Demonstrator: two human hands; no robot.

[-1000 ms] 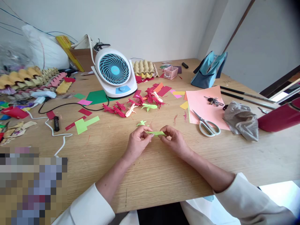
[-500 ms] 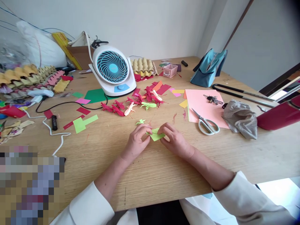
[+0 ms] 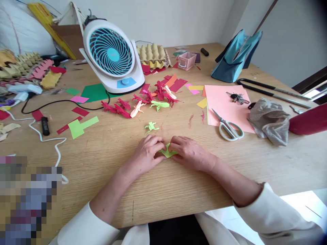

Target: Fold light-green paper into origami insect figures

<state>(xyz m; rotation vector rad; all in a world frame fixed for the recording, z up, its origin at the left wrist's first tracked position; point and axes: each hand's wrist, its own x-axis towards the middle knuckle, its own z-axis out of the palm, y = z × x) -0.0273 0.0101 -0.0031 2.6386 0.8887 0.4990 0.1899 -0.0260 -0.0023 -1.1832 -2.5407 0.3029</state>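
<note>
A small piece of light green paper [image 3: 168, 152] lies between my hands near the front of the table, creased and partly covered by my fingers. My left hand [image 3: 149, 152] pinches its left side, and my right hand [image 3: 190, 153] pinches the right side with the fingers curled over the top. Just beyond them rests a light green folded paper figure [image 3: 152, 127] with thin legs. Farther back is a cluster of red folded paper figures [image 3: 122, 108], with a few pale and green ones among them.
Scissors [image 3: 227, 127] and keys [image 3: 238, 98] lie on pink paper [image 3: 222, 97] to the right, beside a grey cloth [image 3: 268, 119] and a red bottle [image 3: 310, 119]. A fan [image 3: 112, 58] stands behind, its black cord running left. Green paper scraps [image 3: 76, 129] lie at left.
Both hands have drawn closer together over the green paper, so less of it shows. My view has tipped downward and come nearer to the table.
</note>
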